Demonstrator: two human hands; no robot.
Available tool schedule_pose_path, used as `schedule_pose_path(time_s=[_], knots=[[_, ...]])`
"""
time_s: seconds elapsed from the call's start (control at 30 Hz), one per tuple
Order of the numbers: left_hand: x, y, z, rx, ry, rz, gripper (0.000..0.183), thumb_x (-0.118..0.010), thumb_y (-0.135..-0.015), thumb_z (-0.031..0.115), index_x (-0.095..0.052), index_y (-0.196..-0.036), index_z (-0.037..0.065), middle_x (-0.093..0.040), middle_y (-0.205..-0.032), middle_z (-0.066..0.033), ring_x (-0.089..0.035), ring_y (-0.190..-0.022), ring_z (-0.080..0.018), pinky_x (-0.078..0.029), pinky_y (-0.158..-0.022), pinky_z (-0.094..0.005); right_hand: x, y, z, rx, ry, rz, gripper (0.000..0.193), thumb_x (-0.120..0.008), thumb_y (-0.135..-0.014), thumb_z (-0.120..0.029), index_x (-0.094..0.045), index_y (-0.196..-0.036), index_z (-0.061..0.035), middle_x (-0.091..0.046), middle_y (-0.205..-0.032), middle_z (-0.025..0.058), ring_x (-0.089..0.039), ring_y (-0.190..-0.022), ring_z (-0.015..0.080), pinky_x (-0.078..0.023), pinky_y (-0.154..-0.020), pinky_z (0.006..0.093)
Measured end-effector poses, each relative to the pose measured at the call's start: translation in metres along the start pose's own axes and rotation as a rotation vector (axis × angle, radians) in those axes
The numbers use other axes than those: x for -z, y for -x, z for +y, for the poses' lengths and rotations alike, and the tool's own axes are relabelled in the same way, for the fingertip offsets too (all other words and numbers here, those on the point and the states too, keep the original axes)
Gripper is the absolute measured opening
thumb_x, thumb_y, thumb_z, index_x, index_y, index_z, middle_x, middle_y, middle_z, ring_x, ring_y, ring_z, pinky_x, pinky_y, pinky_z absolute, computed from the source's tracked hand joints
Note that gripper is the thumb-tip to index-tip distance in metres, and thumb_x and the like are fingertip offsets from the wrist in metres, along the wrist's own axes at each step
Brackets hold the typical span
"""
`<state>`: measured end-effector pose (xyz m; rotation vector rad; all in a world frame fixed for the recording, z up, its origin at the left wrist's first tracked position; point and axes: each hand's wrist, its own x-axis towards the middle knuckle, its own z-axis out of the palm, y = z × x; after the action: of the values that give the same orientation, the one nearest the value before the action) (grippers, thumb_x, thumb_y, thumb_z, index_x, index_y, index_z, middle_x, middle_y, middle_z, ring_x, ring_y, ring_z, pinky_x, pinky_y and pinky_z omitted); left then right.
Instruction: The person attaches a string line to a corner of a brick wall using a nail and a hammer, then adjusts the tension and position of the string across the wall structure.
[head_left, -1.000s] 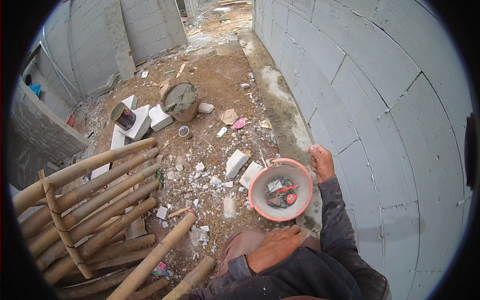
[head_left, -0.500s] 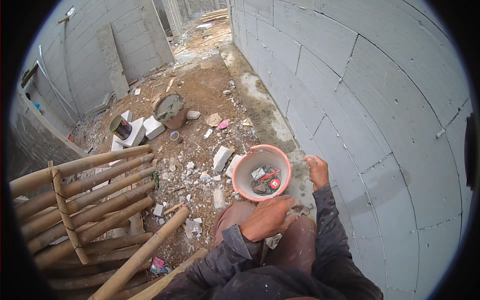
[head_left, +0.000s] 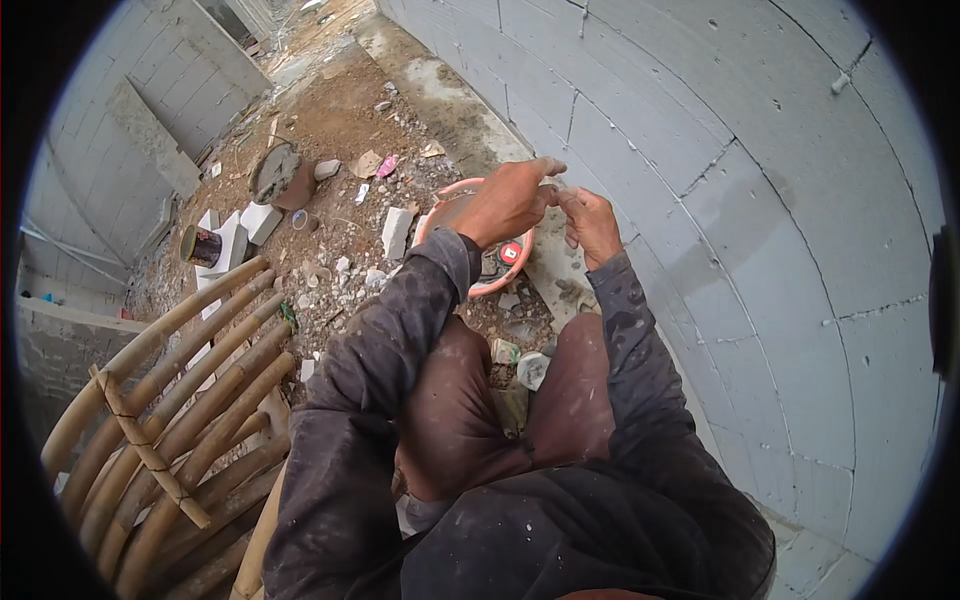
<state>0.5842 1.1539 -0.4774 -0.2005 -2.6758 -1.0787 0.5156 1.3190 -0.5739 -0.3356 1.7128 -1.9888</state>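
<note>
Above the far rim of a pinkish-orange bucket (head_left: 430, 228), my two hands meet close to the block wall. My left hand (head_left: 508, 205) has its fingers bent together, the index finger reaching toward the wall. Thumb and fingers of my right hand (head_left: 592, 228) are pinched together right beside it. Something small and pale may sit between the fingertips, but I cannot make it out. A red round item (head_left: 511, 252) with a white label lies in the bucket among grey pieces. My left hand and forearm hide much of the bucket.
The grey block wall (head_left: 740, 250) rises close on my right. Bamboo poles lashed together (head_left: 190, 420) stand at the left. Beyond are a bucket of wet mortar (head_left: 280, 178), a dark tin (head_left: 200, 246) and white block pieces (head_left: 262, 222) on rubble. A whitish round thing (head_left: 533, 370) lies between my knees.
My left hand has moved from over my knee, forward past the bucket, to meet my right hand. The view has tilted, and more of my legs shows.
</note>
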Motion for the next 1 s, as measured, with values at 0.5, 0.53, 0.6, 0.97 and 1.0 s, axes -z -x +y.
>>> schedule_pose_path(time_s=[0.5,0.53,0.6,0.97,1.0], knots=[[-0.055,-0.004,-0.026,-0.259,-0.056,-0.256,0.012,-0.066,-0.085,0.017,-0.069,-0.089,0.006,-0.069,-0.084,-0.0191,-0.067,-0.083,-0.0424,-0.051,-0.074,-0.0509,0.031,0.065,0.012,0.058,-0.070,0.042,0.018,-0.060,-0.096,-0.017,-0.064,-0.090,-0.0002,-0.046,-0.061,-0.0025,-0.040,-0.044,0.0065,-0.037,-0.043,0.0259],[-0.055,-0.009,-0.022,-0.280,-0.058,-0.281,0.011,-0.065,-0.085,0.017,-0.069,-0.089,0.006,-0.069,-0.083,-0.0187,-0.067,-0.083,-0.0426,-0.051,-0.074,-0.0506,0.034,0.065,0.011,0.069,-0.086,0.056,0.019,-0.061,-0.096,-0.018,-0.065,-0.090,-0.0007,-0.046,-0.060,-0.0031,-0.040,-0.045,0.0063,-0.037,-0.043,0.0254],[-0.056,-0.013,-0.017,-0.287,-0.047,-0.353,0.012,-0.064,-0.090,0.015,-0.065,-0.092,0.003,-0.065,-0.084,-0.0187,-0.065,-0.081,-0.0403,-0.050,-0.073,-0.0487,0.039,0.068,0.007,0.084,-0.085,0.060,0.019,-0.061,-0.096,-0.018,-0.065,-0.089,-0.0008,-0.046,-0.060,-0.0029,-0.041,-0.045,0.0064,-0.038,-0.043,0.0257],[-0.072,-0.010,-0.021,-0.367,0.107,-0.341,0.016,-0.060,-0.095,0.019,-0.059,-0.089,0.004,-0.060,-0.074,-0.0174,-0.061,-0.069,-0.0372,-0.046,-0.066,-0.0464,0.074,0.060,0.024,0.358,0.462,0.122,0.022,-0.063,-0.093,-0.017,-0.072,-0.089,0.0025,-0.054,-0.058,0.0038,-0.049,-0.047,0.0111,-0.040,-0.044,0.0323],[-0.075,-0.013,-0.022,-0.372,0.128,-0.360,0.015,-0.061,-0.095,0.019,-0.059,-0.090,0.005,-0.059,-0.073,-0.0165,-0.060,-0.068,-0.0332,-0.046,-0.066,-0.0452,0.078,0.059,0.024,0.370,0.518,0.147,0.021,-0.063,-0.092,-0.016,-0.074,-0.088,0.0017,-0.056,-0.058,0.0041,-0.050,-0.047,0.0122,-0.040,-0.045,0.0342]])
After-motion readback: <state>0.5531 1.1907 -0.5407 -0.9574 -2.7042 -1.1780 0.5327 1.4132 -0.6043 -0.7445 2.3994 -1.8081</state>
